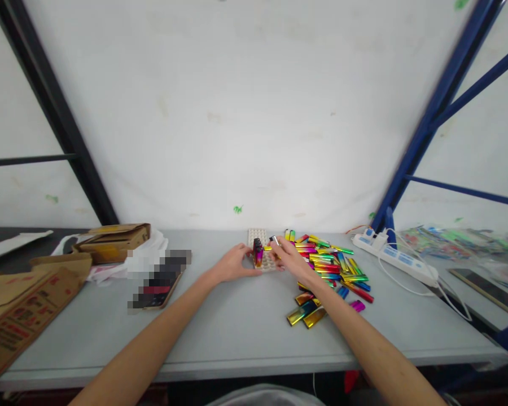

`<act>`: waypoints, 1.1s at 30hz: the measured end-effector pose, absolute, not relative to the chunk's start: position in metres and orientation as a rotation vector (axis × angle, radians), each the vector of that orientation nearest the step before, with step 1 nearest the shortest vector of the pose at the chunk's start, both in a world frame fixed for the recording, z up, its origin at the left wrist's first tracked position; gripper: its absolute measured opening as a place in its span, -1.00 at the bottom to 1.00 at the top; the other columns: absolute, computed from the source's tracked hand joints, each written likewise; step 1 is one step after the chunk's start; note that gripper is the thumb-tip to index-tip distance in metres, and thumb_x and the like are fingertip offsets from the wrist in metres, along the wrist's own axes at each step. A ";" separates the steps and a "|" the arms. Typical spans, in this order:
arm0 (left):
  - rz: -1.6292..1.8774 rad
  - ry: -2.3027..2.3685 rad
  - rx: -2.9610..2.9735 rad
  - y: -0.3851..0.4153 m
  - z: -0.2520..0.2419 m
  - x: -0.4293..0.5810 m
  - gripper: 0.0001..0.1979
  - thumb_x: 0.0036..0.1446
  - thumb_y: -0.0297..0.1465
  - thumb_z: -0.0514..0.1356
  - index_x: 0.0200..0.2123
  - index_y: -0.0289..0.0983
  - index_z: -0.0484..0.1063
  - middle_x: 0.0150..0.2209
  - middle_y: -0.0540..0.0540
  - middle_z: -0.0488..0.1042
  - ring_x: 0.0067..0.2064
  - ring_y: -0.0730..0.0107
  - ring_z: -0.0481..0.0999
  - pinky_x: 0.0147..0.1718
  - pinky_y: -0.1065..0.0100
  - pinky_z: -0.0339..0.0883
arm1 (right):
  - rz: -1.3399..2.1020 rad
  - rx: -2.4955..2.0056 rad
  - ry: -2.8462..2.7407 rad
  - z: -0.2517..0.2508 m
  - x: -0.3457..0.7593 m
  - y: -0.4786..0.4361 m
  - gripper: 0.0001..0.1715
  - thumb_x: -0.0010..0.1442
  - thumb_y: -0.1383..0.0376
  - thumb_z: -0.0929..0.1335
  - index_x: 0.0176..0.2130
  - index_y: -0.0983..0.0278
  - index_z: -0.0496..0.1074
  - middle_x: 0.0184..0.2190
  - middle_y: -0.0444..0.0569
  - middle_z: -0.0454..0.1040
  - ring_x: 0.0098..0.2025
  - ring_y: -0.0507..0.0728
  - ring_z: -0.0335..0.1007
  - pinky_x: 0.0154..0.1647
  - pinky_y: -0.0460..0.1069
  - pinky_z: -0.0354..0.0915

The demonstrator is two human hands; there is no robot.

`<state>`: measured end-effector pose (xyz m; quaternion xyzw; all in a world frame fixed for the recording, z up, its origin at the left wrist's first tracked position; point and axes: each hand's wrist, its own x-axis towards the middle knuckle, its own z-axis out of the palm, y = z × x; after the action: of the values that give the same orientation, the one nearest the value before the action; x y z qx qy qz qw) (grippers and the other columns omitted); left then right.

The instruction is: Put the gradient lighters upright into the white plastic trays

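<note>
A pale tray with rows of small holes [257,233] lies near the wall. Several shiny lighters [258,255] stand upright in a row at its left side. My left hand [233,263] rests beside that row, thumb and fingers spread around the tray's left edge. Between the fingertips of my right hand [288,257] is a lighter [274,241] with its dark and silver top showing, held above the tray. To the right, a loose heap of metallic lighters [328,265] in gold, red, green, blue and purple spreads on the table, partly behind my right forearm.
A white power strip [395,259] with plugs and cables lies at the right. On the left are a partly blurred phone [163,285], a white plastic bag [146,254] and cardboard boxes [114,242]. Plastic bags [452,242] lie beyond the blue frame [423,135].
</note>
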<state>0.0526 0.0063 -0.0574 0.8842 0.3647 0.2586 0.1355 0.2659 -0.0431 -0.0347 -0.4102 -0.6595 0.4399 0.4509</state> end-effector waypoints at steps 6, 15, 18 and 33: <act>0.742 1.039 2.556 0.008 -0.059 0.052 -0.42 -0.05 0.04 0.32 -0.10 -0.28 0.52 -0.23 -0.14 0.47 -0.19 0.14 0.44 -0.21 0.26 0.35 | 0.453 -1.216 -1.788 -0.044 0.267 -0.035 -0.51 0.33 -0.06 0.19 -0.44 0.24 0.21 -0.52 -0.16 0.24 -0.44 0.05 0.15 -0.41 -0.06 0.06; 0.760 1.049 2.550 0.010 -0.061 0.052 -0.42 -0.07 0.05 0.33 -0.13 -0.27 0.53 -0.21 -0.13 0.49 -0.19 0.15 0.47 -0.19 0.26 0.37 | 0.406 -1.360 -1.664 -0.045 0.260 -0.041 -0.41 0.23 -0.05 0.25 -0.62 0.23 0.05 -0.65 -0.24 -0.03 -0.55 -0.03 -0.07 -0.50 -0.06 -0.15; 0.736 1.055 2.570 0.010 -0.060 0.053 -0.42 -0.06 0.05 0.33 -0.12 -0.29 0.53 -0.21 -0.13 0.47 -0.19 0.15 0.47 -0.19 0.26 0.36 | 0.393 -1.355 -1.614 -0.046 0.258 -0.041 -0.49 0.21 0.04 0.24 -0.63 0.23 0.06 -0.66 -0.24 0.01 -0.55 -0.02 -0.05 -0.50 -0.06 -0.13; 0.759 1.031 2.582 0.010 -0.061 0.053 -0.43 -0.06 0.07 0.32 -0.14 -0.26 0.53 -0.24 -0.12 0.48 -0.21 0.17 0.45 -0.21 0.26 0.35 | 0.402 -1.306 -1.658 -0.046 0.258 -0.041 -0.42 0.23 -0.06 0.24 -0.62 0.23 0.07 -0.66 -0.24 0.02 -0.54 -0.01 -0.04 -0.49 -0.06 -0.11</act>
<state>0.0528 0.0105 -0.0606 0.8884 0.3546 0.2611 0.1296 0.2584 -0.0410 -0.0465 -0.5343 -0.6785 0.1645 0.4765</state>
